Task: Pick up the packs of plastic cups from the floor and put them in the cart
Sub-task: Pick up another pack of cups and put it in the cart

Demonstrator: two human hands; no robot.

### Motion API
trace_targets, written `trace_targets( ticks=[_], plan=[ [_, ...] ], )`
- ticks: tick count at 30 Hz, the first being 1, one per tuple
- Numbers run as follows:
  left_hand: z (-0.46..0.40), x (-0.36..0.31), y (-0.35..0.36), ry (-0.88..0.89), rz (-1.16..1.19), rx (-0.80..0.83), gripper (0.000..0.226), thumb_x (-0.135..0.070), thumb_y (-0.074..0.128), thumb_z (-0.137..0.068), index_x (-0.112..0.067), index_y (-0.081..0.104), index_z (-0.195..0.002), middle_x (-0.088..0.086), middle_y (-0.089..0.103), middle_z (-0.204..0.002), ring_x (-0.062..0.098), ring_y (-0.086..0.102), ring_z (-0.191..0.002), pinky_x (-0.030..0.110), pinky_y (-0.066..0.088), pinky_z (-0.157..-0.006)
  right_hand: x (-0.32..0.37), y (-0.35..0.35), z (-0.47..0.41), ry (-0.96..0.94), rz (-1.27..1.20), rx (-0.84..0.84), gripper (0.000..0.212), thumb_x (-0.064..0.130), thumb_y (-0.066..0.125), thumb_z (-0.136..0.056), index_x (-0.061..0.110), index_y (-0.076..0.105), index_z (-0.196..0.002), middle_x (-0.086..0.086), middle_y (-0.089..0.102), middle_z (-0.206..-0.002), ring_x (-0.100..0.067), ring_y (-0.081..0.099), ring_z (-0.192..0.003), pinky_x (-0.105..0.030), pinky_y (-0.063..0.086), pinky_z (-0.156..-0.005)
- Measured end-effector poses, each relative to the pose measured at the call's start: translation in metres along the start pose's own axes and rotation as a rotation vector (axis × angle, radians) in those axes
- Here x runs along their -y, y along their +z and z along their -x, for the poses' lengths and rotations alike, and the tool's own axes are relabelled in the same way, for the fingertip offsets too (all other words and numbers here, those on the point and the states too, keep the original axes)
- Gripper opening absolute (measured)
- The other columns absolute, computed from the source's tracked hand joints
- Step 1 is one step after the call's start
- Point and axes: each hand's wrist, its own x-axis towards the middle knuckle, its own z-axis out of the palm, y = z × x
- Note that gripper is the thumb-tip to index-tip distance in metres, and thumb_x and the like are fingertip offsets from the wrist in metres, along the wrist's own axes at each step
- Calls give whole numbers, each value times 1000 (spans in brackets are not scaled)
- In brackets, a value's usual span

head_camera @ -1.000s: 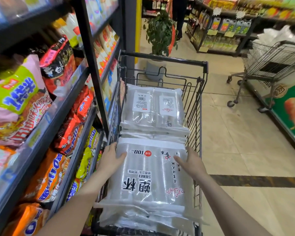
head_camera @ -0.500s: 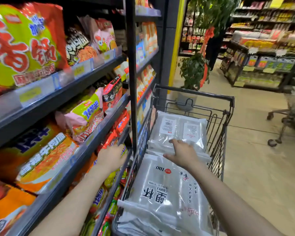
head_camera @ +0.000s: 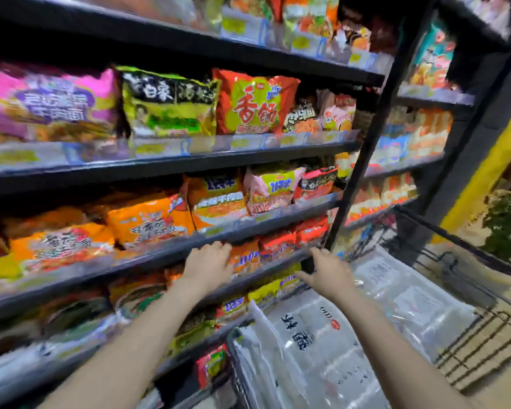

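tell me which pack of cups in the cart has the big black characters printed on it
The near pack of cups, lying closest to the person, just below the right hand. The far pack beyond it shows only small white labels.

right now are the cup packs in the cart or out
In. The packs of plastic cups lie flat inside the cart, within its wire walls. Neither the left hand nor the right hand holds one.

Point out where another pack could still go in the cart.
Little bare room: clear plastic cup packs cover the black wire cart floor. Bare mesh shows only along its right wall. Left, snack bags crowd the shelves. Both left hand and right hand hover free.
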Motion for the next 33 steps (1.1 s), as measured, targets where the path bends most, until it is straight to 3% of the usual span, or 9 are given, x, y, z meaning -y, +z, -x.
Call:
trace_targets(
  ticks=[10, 16, 26, 29, 33],
  plan=[
    [187, 108, -64, -399, -114, -86, 51, -43, 39, -95, -19, 34, -140, 3, 52, -133, 24, 54, -117, 36, 46, -86, 157, -19, 55, -490, -102, 7, 60, 45, 56, -88, 16, 37, -137, -8, 49, -131, -27, 51, -119, -34, 41, -93],
    [326, 151, -88, -646, -147, -104, 45, -40, 40, -94, -17, 39, -133, 4, 55, -123, 26, 55, -112, 37, 43, -87, 263, -10, 126, -729, -137, 20, 58, 50, 53, -88, 19, 39, -136, -4, 48, -135, -24, 49, -121, -34, 41, -96],
    [614, 191, -122, -1088, -234, -147, 43, -45, 41, -93, -20, 43, -127, 2, 58, -119, 25, 58, -107, 34, 46, -82, 430, 4, 306, -1062, -125, 48, 56, 53, 47, -90, 17, 41, -132, -5, 51, -128, -25, 52, -116, -34, 47, -86],
    [700, 191, -132, -1217, -250, -164, 41, -44, 41, -94, -20, 44, -127, 3, 59, -115, 25, 60, -102, 35, 49, -79, 476, 8, 370, -1167, -137, 71, 56, 55, 47, -90, 18, 42, -132, -5, 51, -128, -25, 51, -117, -34, 47, -87],
    [806, 184, -142, -1404, -277, -143, 44, -44, 37, -95, -21, 40, -133, 2, 56, -122, 23, 57, -108, 33, 45, -81, 534, 14, 461, -1314, -139, 105, 56, 54, 47, -90, 15, 44, -130, -6, 51, -132, -24, 49, -122, -34, 43, -90]
  ],
)
